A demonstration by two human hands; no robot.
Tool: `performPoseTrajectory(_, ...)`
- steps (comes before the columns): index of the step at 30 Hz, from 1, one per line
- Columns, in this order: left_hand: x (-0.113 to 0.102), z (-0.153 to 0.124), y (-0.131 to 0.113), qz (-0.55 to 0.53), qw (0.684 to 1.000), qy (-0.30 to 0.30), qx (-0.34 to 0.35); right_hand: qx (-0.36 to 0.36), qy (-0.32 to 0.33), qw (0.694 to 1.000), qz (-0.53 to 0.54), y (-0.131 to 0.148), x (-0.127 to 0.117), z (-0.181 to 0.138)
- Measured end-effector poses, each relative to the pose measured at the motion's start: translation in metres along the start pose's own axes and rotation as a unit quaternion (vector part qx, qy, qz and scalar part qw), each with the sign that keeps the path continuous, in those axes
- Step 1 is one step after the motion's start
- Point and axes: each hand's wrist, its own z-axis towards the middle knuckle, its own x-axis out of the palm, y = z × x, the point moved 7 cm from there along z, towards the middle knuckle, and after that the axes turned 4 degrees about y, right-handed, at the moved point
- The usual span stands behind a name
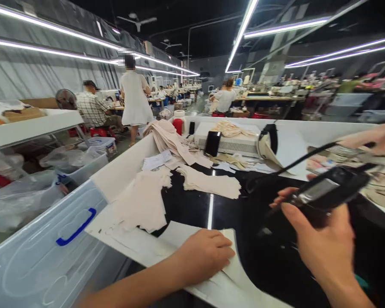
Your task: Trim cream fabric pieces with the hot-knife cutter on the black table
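Note:
My right hand [327, 239] is wrapped around a black corded hand tool [327, 188] with a shiny metal plate on its side. Its narrow end points down and left, blurred by motion, above the black tabletop [256, 226]. My left hand [205, 256] lies on a cream fabric piece [232, 239] at the near edge of the table, its fingers bent down onto it. Further left is a stack of cream cut pieces [144, 199]. Beyond my left hand lies another stack of cut pieces [208, 182].
At the back stand a phone [212, 143], a white machine housing [231, 144] and a red thread cone [177, 126]. A black cord [295, 160] runs right from the tabletop. A clear plastic bin [45, 239] with a blue handle adjoins the left. Several people are in the workshop behind.

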Motion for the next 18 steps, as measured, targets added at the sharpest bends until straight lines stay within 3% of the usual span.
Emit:
performPoseTrajectory(8,-0.005,0.001,-0.005,-0.004,0.998,-0.06,-0.003,-0.052,-0.001,0.987,0.154,0.01,0.049,-0.005)
performPoseTrajectory(18,-0.004,-0.002,-0.006,-0.002,0.996,-0.087,-0.011,-0.054,0.038,0.97,0.234,-0.011,0.073,-0.003)
